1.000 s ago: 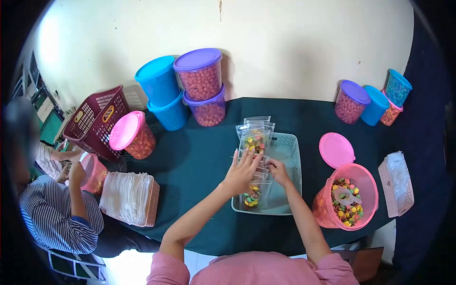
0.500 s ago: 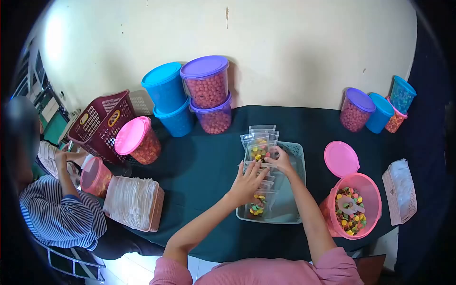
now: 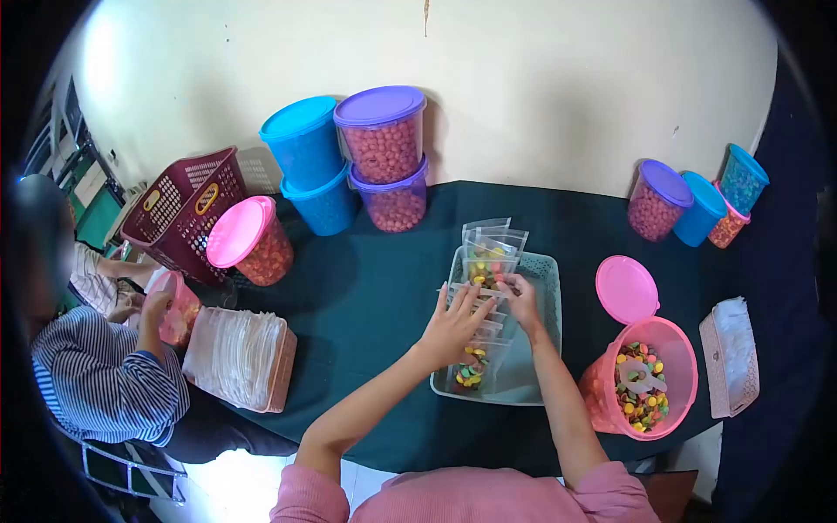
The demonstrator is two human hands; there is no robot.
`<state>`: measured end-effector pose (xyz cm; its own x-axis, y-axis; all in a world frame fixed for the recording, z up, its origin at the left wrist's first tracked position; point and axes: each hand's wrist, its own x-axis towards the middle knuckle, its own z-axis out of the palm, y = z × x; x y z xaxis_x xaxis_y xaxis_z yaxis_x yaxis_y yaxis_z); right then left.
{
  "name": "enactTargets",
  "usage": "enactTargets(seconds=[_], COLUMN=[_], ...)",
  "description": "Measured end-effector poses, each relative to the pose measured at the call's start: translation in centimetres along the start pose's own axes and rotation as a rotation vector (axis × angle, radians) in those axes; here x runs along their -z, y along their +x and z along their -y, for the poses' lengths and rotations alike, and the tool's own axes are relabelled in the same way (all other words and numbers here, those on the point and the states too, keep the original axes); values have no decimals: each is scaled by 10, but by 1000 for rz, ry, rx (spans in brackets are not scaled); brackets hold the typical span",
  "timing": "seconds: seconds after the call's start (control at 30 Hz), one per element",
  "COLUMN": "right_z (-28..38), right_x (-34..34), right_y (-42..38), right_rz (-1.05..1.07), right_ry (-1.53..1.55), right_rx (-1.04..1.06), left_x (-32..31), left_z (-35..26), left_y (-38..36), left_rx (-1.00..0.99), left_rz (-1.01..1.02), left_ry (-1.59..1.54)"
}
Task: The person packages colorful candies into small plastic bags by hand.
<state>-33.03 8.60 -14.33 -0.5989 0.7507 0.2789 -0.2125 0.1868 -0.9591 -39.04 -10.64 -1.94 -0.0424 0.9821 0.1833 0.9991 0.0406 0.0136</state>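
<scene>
A pale green tray (image 3: 530, 383) lies in front of me with a row of clear zip bags in it, overlapping one another. Colourful round sweets fill the upper bag (image 3: 490, 264) and a lower bag (image 3: 471, 370). My left hand (image 3: 453, 327) lies with spread fingers across the bags in the middle of the row. At the upper filled bag, my right hand (image 3: 521, 301) has its fingers bent round the right edge. The far bags stick out past the tray's back rim.
An open pink tub (image 3: 689, 383) of sweets with a scoop stands at right, near a pink lid (image 3: 627, 289) and a bag basket (image 3: 731, 357). Lidded tubs (image 3: 381, 148) stand behind. At left are a bag-filled basket (image 3: 279, 375), a maroon basket (image 3: 179, 209) and a co-worker (image 3: 113, 375).
My right hand has shifted slightly down along the upper bag's edge. The view has moved a little. The co-worker's hand has come down onto the pink container at left.
</scene>
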Motion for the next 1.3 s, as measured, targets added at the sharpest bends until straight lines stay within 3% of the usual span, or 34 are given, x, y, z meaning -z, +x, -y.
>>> enactTargets(seconds=[0.37,0.43,0.47,0.53,0.6,0.8,0.83,1.07,1.13,1.23,1.3], right_z=[-9,-19,-23,-23,-14,49,42,41,37,50,10], right_x=[0,1,3,5,5,-20,-25,-26,-27,-30,-28], right_y=[-4,-2,0,4,7,-7,-6,-4,1,3,15], right_rz=[68,-138,-137,-345,-312,122,87,44,10,49,-22], right_ry=[-134,-404,-402,-367,-290,419,375,335,515,510,515], right_rx=[-84,74,79,4,-81,-373,-278,-309,-272,-239,-230], left_x=[-1,0,1,-1,-1,-2,-2,-2,-2,-1,-4], left_z=[1,1,1,1,2,2,2,2,2,2,2], left_y=[2,2,1,1,1,2,3,3,3,2,2], left_rx=[7,8,12,15,8,2,3,6,9,17,9], left_rz=[-6,-2,1,-2,-7,-13,-13,-3,-2,15,0], left_ry=[12,12,11,13,17,19,19,12,18,16,16])
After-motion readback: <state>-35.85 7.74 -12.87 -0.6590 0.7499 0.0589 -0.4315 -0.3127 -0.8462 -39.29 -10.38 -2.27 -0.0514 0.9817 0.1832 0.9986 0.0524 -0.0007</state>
